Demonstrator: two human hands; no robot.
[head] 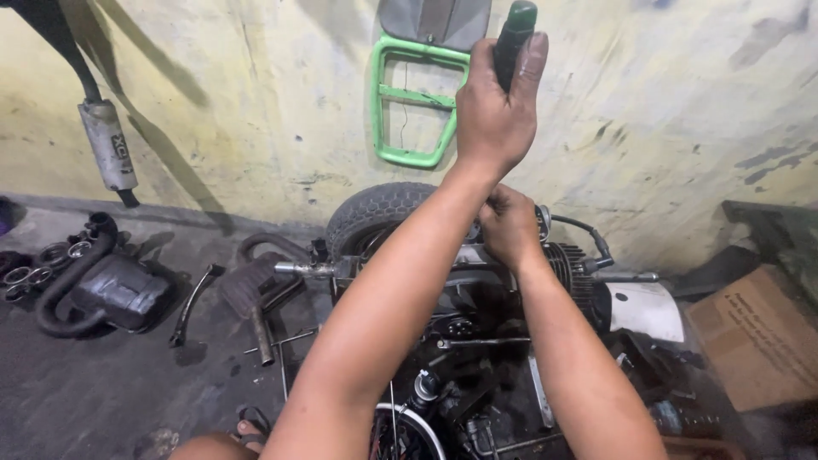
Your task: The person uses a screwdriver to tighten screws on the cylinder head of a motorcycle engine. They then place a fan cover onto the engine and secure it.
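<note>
My left hand (492, 115) is raised high in front of the wall, shut on a dark tool handle with a green end (514, 38); the rest of the tool is hidden behind the hand. Lower down, my right hand (509, 228) rests on top of a grimy scooter engine (477, 332), just left of its finned cylinder (573, 273). Its fingers are curled tight around something at the engine's top, and the fist hides what it is. A small tyre (375, 211) stands right behind the engine.
A green metal frame (413, 106) hangs on the yellow wall. On the left floor lie a black exhaust pipe and cover (111, 294), metal rings (25, 273) and a lever (192, 302). A silencer (108, 145) hangs at upper left. A cardboard box (758, 336) sits at right.
</note>
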